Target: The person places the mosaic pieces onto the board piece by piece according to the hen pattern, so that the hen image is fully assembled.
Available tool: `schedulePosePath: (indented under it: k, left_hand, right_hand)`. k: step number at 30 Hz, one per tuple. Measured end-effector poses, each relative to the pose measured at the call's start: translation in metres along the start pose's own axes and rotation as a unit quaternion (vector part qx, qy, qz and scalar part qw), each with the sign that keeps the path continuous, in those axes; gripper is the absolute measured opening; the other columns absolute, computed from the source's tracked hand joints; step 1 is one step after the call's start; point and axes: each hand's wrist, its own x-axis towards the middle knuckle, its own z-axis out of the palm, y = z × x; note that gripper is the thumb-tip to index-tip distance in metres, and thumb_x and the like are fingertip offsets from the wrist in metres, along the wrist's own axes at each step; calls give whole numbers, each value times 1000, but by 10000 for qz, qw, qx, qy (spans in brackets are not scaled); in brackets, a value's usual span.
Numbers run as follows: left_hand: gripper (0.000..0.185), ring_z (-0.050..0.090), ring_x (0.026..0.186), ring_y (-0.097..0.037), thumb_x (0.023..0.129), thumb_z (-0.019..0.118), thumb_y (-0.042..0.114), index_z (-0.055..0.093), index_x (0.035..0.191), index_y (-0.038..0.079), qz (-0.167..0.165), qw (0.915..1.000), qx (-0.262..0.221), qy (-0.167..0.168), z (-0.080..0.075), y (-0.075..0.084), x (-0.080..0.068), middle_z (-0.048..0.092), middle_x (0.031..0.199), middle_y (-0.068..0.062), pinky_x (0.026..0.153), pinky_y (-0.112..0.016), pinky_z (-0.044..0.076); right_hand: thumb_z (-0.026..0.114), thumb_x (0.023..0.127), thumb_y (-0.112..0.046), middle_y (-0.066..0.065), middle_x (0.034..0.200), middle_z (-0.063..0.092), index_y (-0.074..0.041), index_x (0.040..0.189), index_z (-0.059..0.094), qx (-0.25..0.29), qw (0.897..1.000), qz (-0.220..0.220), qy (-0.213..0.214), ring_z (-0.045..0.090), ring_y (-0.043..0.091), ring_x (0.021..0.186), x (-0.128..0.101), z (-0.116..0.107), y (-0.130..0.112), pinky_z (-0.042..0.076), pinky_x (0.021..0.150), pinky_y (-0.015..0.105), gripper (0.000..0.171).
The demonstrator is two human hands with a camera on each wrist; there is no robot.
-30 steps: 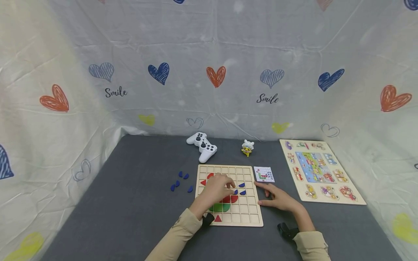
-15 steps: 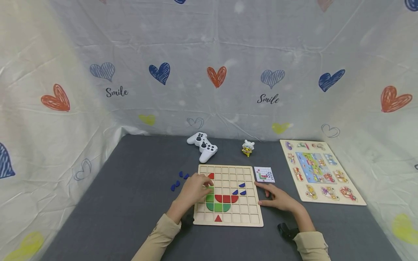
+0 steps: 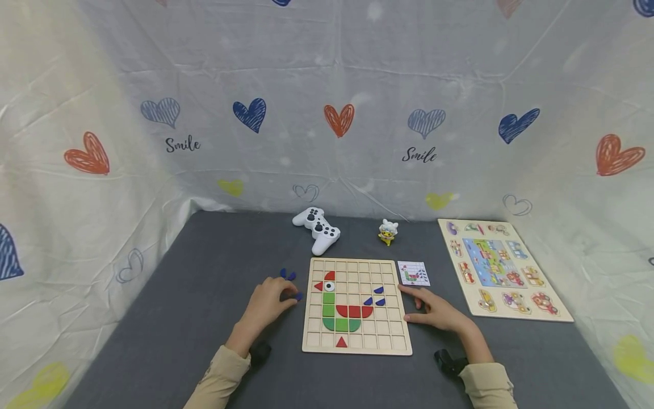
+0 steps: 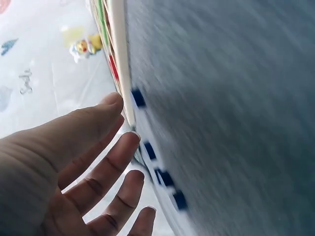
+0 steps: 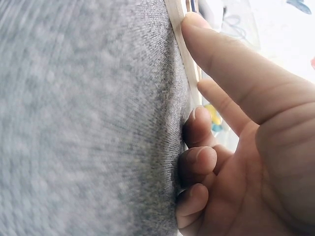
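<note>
My left hand (image 3: 265,304) hovers just left of the wooden grid board (image 3: 385,342), its thumb and fingers parted. A blue half-round piece (image 3: 299,296) lies by its fingertips; in the left wrist view that blue piece (image 4: 138,98) is near the thumb tip, with nothing held. Other blue pieces (image 3: 291,276) are on the cloth beyond, some hidden by the hand. On the board, red, green and blue pieces with a round eye piece (image 3: 329,287) form a bird-like figure. My right hand (image 3: 434,309) touches the board's right edge with thumb and index finger; its other fingers bend loosely.
A small printed pattern card (image 3: 414,274) lies at the board's upper right. Behind stand a white game controller (image 3: 317,230) and a small yellow-and-white figurine (image 3: 388,232). A wooden picture puzzle (image 3: 503,270) lies at the right on the dark cloth (image 3: 214,267).
My left hand has moved left off the board to the loose blue pieces, uncovering the figure's head and the blue pieces at right. My right hand has stayed at the board's edge.
</note>
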Motion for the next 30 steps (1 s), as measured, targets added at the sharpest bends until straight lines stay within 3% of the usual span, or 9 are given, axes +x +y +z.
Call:
schedulePosePath:
  k: [9, 21, 30]
  left_hand:
    - [15, 52, 81, -18, 72, 79, 20, 71, 85, 19, -253, 9996, 84, 64, -12, -22, -8, 63, 83, 5, 75, -44, 42]
    - [20, 53, 93, -25, 74, 77, 16, 71, 93, 18, -307, 9995, 51, -91, -20, -40, -9, 64, 101, -1, 79, -48, 43]
    - [21, 54, 98, -30, 77, 74, 10, 72, 97, 15, -241, 9983, 422, -331, -29, -48, -9, 63, 107, -5, 78, -50, 45]
  right_hand:
    - [70, 81, -32, 5, 81, 39, -7, 139, 41, 39, 10000, -9, 15, 30, 7, 60, -2, 0, -1, 30, 53, 21, 70]
    - [70, 81, -34, 3, 81, 39, -9, 140, 41, -3, 10000, 55, 31, 30, 8, 59, -1, 0, 2, 30, 53, 22, 70]
    - [70, 81, -34, 4, 80, 40, -9, 139, 41, -54, 10000, 17, 29, 30, 8, 59, 0, 0, 2, 30, 53, 21, 70]
